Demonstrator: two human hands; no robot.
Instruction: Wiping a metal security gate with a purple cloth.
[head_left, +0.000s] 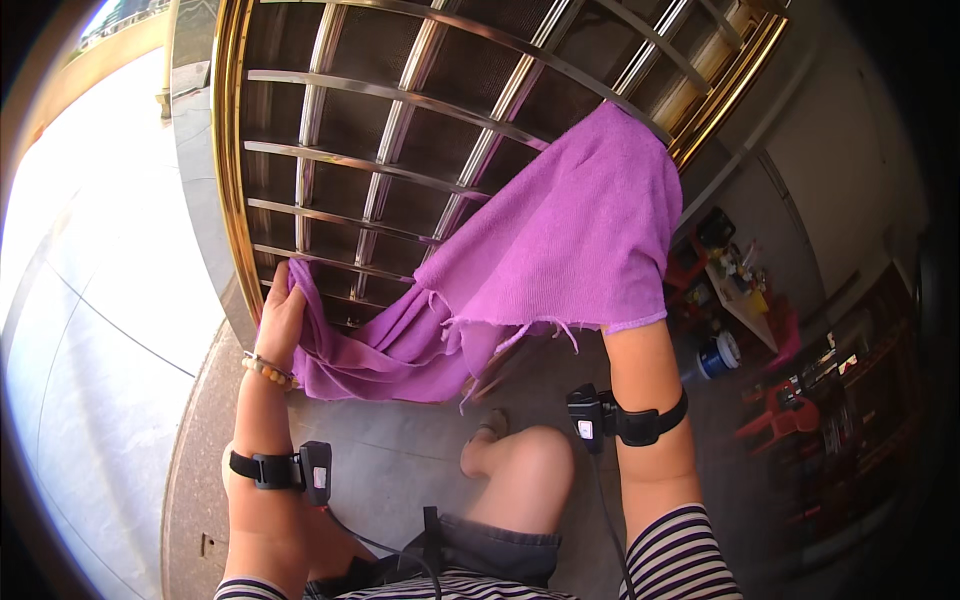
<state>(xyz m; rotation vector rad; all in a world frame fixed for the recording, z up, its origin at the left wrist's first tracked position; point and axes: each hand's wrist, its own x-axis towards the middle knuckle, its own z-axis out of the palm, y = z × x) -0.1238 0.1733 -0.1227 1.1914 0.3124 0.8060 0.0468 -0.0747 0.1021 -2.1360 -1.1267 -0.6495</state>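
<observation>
A purple cloth (555, 232) with a frayed edge stretches between my arms, against a metal grille (409, 97) of crossed shiny bars on a gold-framed door (232, 150). My left hand (283, 304) grips one bunched end near the lower left corner of the grille. From there the cloth sags in folds and rises to the right. It drapes over my right hand, which is hidden; only my right forearm (649, 360) shows below the hem. The covered hand is up against the bars near the door's right side.
A stone threshold (199, 450) runs along the left, with bright paving (97, 262) beyond. Indoors at right are a blue-and-white bucket (718, 356), a cluttered table (739, 300) and a red plastic stool (780, 412). Cables (600, 487) hang from black devices strapped to both forearms.
</observation>
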